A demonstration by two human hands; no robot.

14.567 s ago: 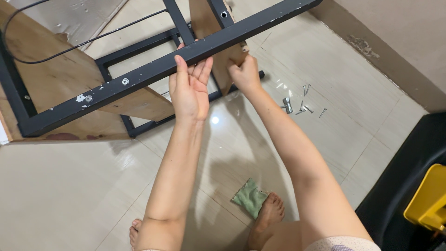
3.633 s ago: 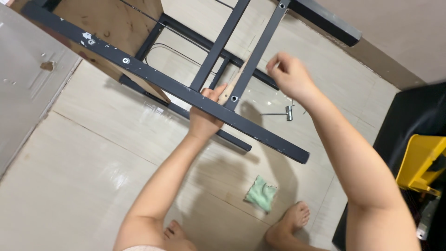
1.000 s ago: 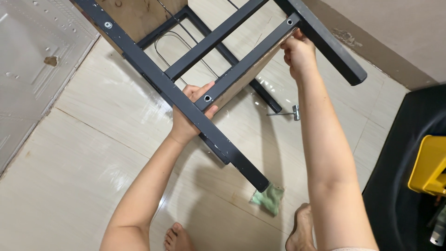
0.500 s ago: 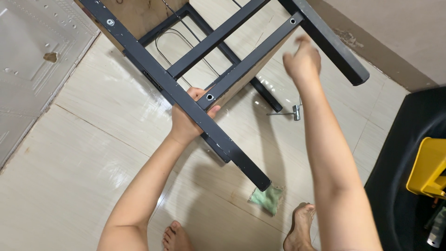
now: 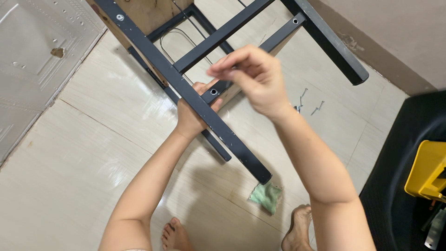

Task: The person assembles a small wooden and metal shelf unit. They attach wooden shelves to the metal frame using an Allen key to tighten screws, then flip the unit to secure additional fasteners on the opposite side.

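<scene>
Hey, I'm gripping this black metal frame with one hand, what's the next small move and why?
Probably bring the right hand down to the open hole in the crossbar, beside the left hand steadying the frame. The hole looks empty, and loose screws lie on the floor.

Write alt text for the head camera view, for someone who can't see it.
Seen from above, a person's left hand grips a black metal frame with a wooden panel, held over a pale tiled floor, while the blurred right hand hovers above a crossbar. Loose screws and a green cloth lie near the bare feet; a yellow case sits at right.
</scene>
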